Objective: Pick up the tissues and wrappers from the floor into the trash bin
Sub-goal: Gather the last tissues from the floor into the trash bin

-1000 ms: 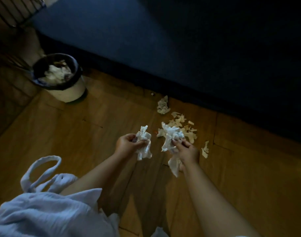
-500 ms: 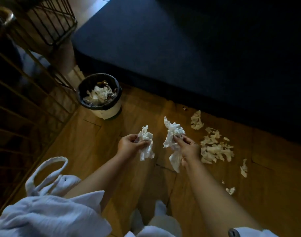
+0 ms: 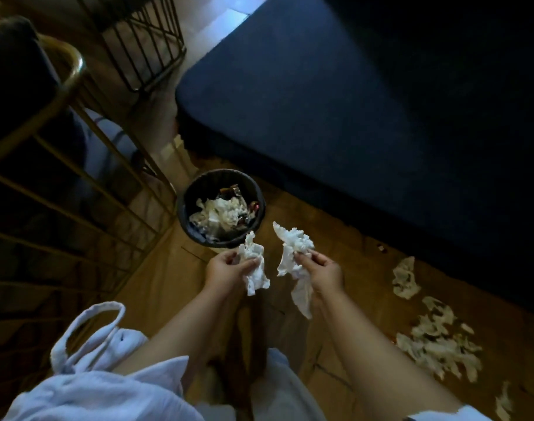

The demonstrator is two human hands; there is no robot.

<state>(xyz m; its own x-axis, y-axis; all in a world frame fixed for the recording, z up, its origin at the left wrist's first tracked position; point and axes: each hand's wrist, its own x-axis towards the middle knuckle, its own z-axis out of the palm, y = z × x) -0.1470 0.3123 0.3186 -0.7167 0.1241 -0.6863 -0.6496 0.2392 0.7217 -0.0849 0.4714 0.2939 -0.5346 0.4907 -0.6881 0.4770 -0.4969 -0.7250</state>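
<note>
**A:** Head view, which step is this?
**B:** Carrying. My left hand (image 3: 226,270) pinches one tissue (image 3: 255,265), my right hand (image 3: 320,271) a second tissue (image 3: 293,247), both just short of the bin (image 3: 182,208) at twelve o'clock. Next I'd reach over it and let go.

Dim, low contrast. Cool light spills in top centre past the dark blue surface (image 3: 320,101); right side falls to near black. Wood floor (image 3: 168,284) warm, murky; tissues (image 3: 293,247) brightest. Edges bend, fine detail soft.
</note>
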